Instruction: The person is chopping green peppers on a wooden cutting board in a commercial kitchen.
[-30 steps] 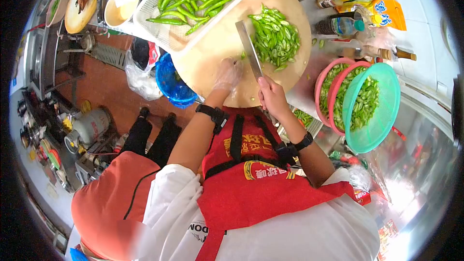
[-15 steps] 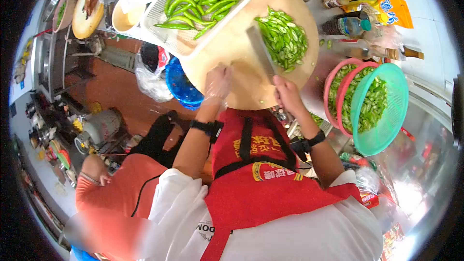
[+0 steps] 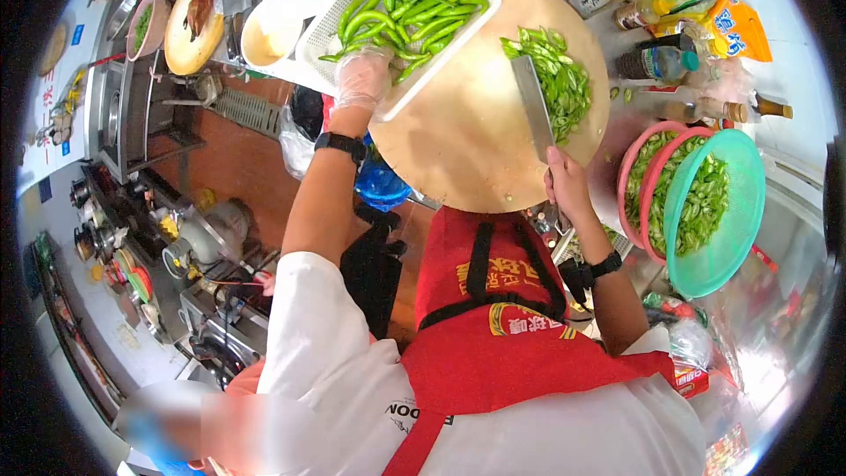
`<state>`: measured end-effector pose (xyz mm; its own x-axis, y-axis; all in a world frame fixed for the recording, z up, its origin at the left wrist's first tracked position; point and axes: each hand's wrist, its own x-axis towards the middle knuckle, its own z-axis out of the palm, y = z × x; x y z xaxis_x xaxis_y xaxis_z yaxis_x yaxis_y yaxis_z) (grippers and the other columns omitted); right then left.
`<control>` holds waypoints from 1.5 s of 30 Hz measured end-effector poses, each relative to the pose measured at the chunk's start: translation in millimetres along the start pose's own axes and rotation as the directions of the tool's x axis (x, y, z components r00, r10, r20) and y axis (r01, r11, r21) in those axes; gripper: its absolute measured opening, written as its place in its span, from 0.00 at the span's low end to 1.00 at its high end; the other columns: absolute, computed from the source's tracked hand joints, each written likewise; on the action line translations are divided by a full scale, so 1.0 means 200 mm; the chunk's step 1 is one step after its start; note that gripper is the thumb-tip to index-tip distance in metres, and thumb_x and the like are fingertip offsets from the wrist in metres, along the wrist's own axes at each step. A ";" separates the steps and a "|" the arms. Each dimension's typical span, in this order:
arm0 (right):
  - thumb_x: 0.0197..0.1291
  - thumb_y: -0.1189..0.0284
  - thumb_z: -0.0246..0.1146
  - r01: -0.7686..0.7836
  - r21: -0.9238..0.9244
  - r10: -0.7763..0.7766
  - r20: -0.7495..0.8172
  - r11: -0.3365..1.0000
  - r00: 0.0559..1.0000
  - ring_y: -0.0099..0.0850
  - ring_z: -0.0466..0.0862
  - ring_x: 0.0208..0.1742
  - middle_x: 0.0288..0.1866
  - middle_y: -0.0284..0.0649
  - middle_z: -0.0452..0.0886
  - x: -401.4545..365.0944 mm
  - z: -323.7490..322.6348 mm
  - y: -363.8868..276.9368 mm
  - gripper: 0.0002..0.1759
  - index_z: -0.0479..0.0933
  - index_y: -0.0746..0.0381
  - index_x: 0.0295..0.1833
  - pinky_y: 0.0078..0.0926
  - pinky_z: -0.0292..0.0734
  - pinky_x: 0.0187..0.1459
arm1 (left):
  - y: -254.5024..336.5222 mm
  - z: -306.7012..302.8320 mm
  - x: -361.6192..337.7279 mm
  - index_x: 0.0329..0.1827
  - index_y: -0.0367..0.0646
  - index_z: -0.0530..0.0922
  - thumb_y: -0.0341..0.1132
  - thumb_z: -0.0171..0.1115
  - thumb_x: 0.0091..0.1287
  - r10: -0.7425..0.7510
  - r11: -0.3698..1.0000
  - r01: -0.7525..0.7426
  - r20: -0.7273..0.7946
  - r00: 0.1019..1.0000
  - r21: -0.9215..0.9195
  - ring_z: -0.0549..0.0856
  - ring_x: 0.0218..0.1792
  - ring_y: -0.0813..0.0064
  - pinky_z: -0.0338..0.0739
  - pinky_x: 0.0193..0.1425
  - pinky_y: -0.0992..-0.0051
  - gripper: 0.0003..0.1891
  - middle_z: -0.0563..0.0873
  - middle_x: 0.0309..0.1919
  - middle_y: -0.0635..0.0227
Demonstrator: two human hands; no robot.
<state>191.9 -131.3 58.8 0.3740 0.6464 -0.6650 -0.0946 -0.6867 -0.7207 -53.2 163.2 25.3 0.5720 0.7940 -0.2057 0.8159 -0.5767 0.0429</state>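
My left hand (image 3: 362,77), in a thin clear glove, reaches over the near-left rim of a white perforated basket (image 3: 321,42) and touches the whole green chili peppers (image 3: 412,11) inside. Glove and peppers hide how its fingers are bent. My right hand (image 3: 568,183) grips the handle of a cleaver (image 3: 534,107). The blade stands along the left side of a pile of sliced green peppers (image 3: 565,88) on the round cutting board (image 3: 458,141). The basket overlaps the board's far-left part.
Right of the board, pink and red colanders and a green colander (image 3: 742,211) stand with sliced peppers. Sauce bottles (image 3: 659,63) and seasoning bags (image 3: 740,26) line the back right. A blue plastic bag (image 3: 381,185) lies below the board's left edge. Another person is partly visible at lower left.
My left hand has moved from the board's near edge up and left into the pepper basket. My right hand still holds the cleaver beside the slices. The view has shifted slightly; the other person is now mostly hidden.
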 end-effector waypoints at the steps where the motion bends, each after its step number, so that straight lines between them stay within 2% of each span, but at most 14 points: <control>1: 0.70 0.51 0.50 0.011 -0.002 -0.011 0.007 1.000 1.000 0.17 0.63 0.11 0.12 0.27 0.63 0.01 -0.01 0.01 0.28 0.74 0.64 0.59 0.20 0.57 0.14 | 0.01 -0.04 0.01 0.42 0.47 0.81 0.41 0.56 0.62 0.041 0.999 -0.041 -0.001 0.999 0.023 0.84 0.37 0.53 0.78 0.43 0.57 0.12 0.85 0.37 0.53; 5: 0.70 0.51 0.50 0.010 0.020 -0.011 0.028 1.000 1.000 0.17 0.63 0.11 0.12 0.27 0.62 0.00 -0.03 0.02 0.28 0.74 0.64 0.59 0.20 0.57 0.14 | 0.08 -0.22 -0.06 0.39 0.43 0.80 0.39 0.59 0.63 -0.003 0.999 -0.006 -0.226 0.974 -0.040 0.84 0.37 0.53 0.78 0.41 0.56 0.10 0.84 0.34 0.53; 8: 0.70 0.51 0.50 -0.001 0.062 0.000 0.018 0.998 1.000 0.17 0.63 0.12 0.12 0.28 0.64 0.00 -0.02 0.02 0.27 0.75 0.63 0.58 0.21 0.58 0.15 | 0.23 -0.39 -0.24 0.36 0.41 0.79 0.33 0.61 0.62 -0.079 0.947 -0.143 -0.639 0.765 -0.287 0.83 0.34 0.52 0.77 0.38 0.58 0.05 0.83 0.31 0.53; 14: 0.70 0.54 0.52 0.099 -0.091 -0.102 -0.035 0.991 0.994 0.17 0.65 0.13 0.13 0.30 0.67 0.03 0.00 0.08 0.25 0.76 0.63 0.58 0.23 0.60 0.17 | 0.70 -0.01 -0.57 0.33 0.38 0.77 0.34 0.57 0.63 -0.276 0.751 0.178 -0.057 0.959 -0.636 0.83 0.28 0.58 0.76 0.33 0.62 0.08 0.80 0.23 0.51; 20: 0.70 0.53 0.51 -0.004 -0.026 0.006 0.073 1.000 0.997 0.19 0.66 0.14 0.14 0.30 0.66 -0.05 0.04 -0.05 0.24 0.75 0.64 0.50 0.22 0.61 0.17 | 0.82 0.34 -0.71 0.33 0.38 0.78 0.36 0.57 0.62 -0.134 0.253 0.475 0.455 0.880 -0.843 0.79 0.21 0.73 0.73 0.26 0.71 0.10 0.79 0.20 0.66; 26: 0.70 0.56 0.52 -0.003 -0.028 0.005 0.048 1.000 0.999 0.18 0.69 0.17 0.16 0.29 0.68 -0.08 0.11 -0.09 0.23 0.75 0.63 0.58 0.22 0.64 0.20 | 0.84 0.32 -0.74 0.31 0.37 0.76 0.37 0.53 0.64 -0.044 -0.047 0.554 0.556 0.830 -0.831 0.77 0.18 0.75 0.72 0.22 0.74 0.11 0.78 0.20 0.67; 29: 0.70 0.57 0.52 0.026 -0.046 -0.024 0.050 0.999 0.998 0.19 0.69 0.17 0.16 0.29 0.68 -0.07 0.13 -0.09 0.24 0.74 0.62 0.61 0.22 0.65 0.21 | 0.84 0.27 -0.73 0.29 0.35 0.76 0.35 0.57 0.61 -0.065 0.007 0.596 0.595 0.801 -0.803 0.80 0.21 0.66 0.74 0.27 0.68 0.11 0.79 0.20 0.60; 31: 0.70 0.57 0.52 -0.009 -0.072 0.013 0.054 0.997 0.998 0.19 0.69 0.17 0.16 0.29 0.68 -0.02 0.15 -0.07 0.24 0.73 0.61 0.62 0.21 0.65 0.21 | 0.82 0.51 -0.75 0.31 0.37 0.74 0.37 0.55 0.64 0.033 0.656 -0.034 -0.016 0.999 -0.754 0.79 0.21 0.68 0.74 0.25 0.68 0.11 0.79 0.21 0.62; 32: 0.70 0.57 0.52 0.005 -0.051 -0.003 0.043 0.999 0.999 0.19 0.69 0.17 0.16 0.29 0.68 -0.04 0.15 -0.10 0.24 0.73 0.61 0.62 0.21 0.65 0.21 | 0.80 0.59 -0.74 0.32 0.37 0.73 0.38 0.55 0.66 0.230 0.829 -0.336 -0.276 0.933 -0.446 0.79 0.21 0.69 0.74 0.24 0.69 0.11 0.79 0.22 0.63; 34: 0.70 0.56 0.52 0.019 -0.013 -0.018 0.037 1.000 0.999 0.19 0.69 0.18 0.17 0.30 0.69 -0.09 0.16 -0.14 0.25 0.72 0.61 0.63 0.21 0.66 0.22 | 0.83 0.55 -0.75 0.35 0.37 0.73 0.37 0.58 0.64 -0.021 0.538 0.119 0.127 0.992 -0.835 0.80 0.25 0.62 0.75 0.28 0.65 0.11 0.80 0.25 0.58; 36: 0.70 0.55 0.51 -0.014 -0.032 0.016 0.070 0.999 0.997 0.19 0.69 0.18 0.17 0.30 0.70 -0.06 0.16 -0.10 0.26 0.72 0.61 0.64 0.22 0.66 0.22 | 0.84 0.51 -0.75 0.39 0.37 0.72 0.37 0.59 0.63 0.001 0.552 0.152 0.183 0.983 -0.820 0.81 0.28 0.56 0.76 0.31 0.61 0.12 0.80 0.27 0.53; 38: 0.70 0.55 0.51 -0.024 -0.044 0.026 0.066 0.999 0.997 0.19 0.69 0.18 0.17 0.31 0.70 -0.06 0.15 -0.08 0.26 0.72 0.61 0.64 0.22 0.66 0.22 | 0.82 0.45 -0.74 0.43 0.36 0.71 0.36 0.59 0.64 0.253 0.856 -0.271 -0.100 0.962 -0.441 0.82 0.30 0.50 0.76 0.34 0.57 0.13 0.81 0.28 0.49; 41: 0.70 0.55 0.51 0.011 -0.043 -0.009 0.059 0.999 0.998 0.20 0.69 0.18 0.17 0.30 0.70 -0.06 0.17 -0.10 0.26 0.73 0.62 0.63 0.22 0.66 0.22 | 0.86 0.33 -0.74 0.41 0.33 0.74 0.33 0.57 0.63 -0.109 0.584 0.223 0.197 0.974 -0.780 0.81 0.37 0.40 0.75 0.42 0.50 0.11 0.80 0.33 0.39; 45: 0.70 0.54 0.51 -0.030 -0.059 0.035 0.084 0.998 0.996 0.20 0.69 0.18 0.17 0.30 0.69 -0.04 0.16 -0.07 0.26 0.73 0.62 0.61 0.22 0.65 0.21 | 0.89 0.33 -0.71 0.42 0.34 0.73 0.33 0.50 0.67 -0.151 0.439 0.382 0.352 0.924 -0.814 0.80 0.37 0.37 0.73 0.40 0.47 0.10 0.80 0.32 0.37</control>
<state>160.6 -115.4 68.3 0.2913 0.6481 -0.7036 -0.0509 -0.7240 -0.6880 4.2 -64.5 -2.4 0.3756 0.7525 -0.5410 0.6450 0.2069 0.7356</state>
